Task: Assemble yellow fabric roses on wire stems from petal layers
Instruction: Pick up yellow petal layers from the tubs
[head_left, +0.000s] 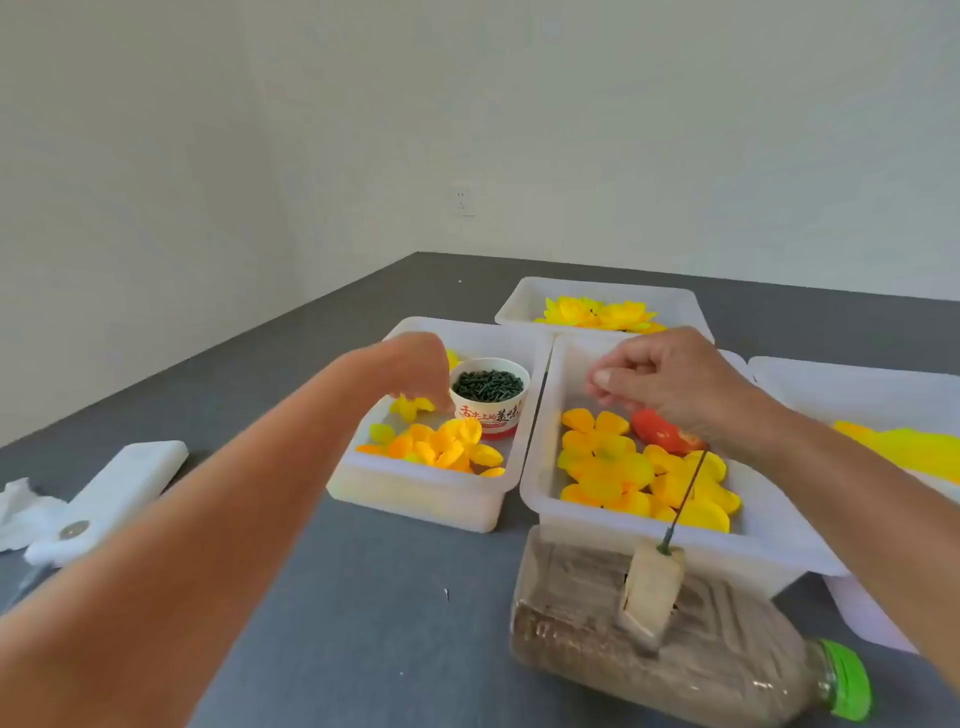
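Mostly soft stuff: the yellow and orange fabric petal layers piled in the white plastic tray near the table's front edge are light, floppy and thin, likely to cling together in the heap, so take one by pinching a petal edge or the centre hole area, not by scooping. A second batch of smaller yellow-orange fabric petals lies in the left white plastic tray, beside a red-and-white paper cup of small dark green plastic pieces in the same tray.

The thin dark wire stem is stiff but slender and would bend if levered; it stands tilted, its lower end stuck in a pale foam block on a clear plastic bottle filled with brown sand, green cap, lying on its side at the front edge. Hold the wire low when threading.

Right hand hangs over the nearer tray with fingers curled and fingertips pinched together; what it pinches, cannot tell. A red fabric piece sits just under it. Left hand reaches into the left tray, fingers down at a yellow petal beside the cup; grip hidden, cannot tell.

Finished yellow fabric flowers rest in a far white tray. A white flat plastic case lies toward the left edge.
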